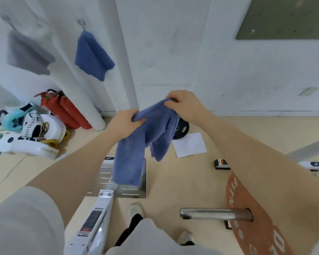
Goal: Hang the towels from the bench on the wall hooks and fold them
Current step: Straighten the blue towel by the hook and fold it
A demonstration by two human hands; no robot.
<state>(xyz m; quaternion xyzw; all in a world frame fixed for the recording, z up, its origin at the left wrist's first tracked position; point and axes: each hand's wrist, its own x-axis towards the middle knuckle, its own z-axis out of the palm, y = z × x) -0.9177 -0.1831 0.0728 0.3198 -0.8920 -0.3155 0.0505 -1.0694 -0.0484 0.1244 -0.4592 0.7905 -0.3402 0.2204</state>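
Grey towel (29,52) on wall blurred by motion, its hook (6,18) barely made out. Left hand (124,123) fingers partly buried in blue towel (145,137) folds. Orange weight plate (254,218) cut off by btm edge, lettering only partly read. Green board (287,17) cropped at top-rt corner.

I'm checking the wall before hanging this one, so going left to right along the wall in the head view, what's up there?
Grey towel → hung blue towel → white pipe → green board.
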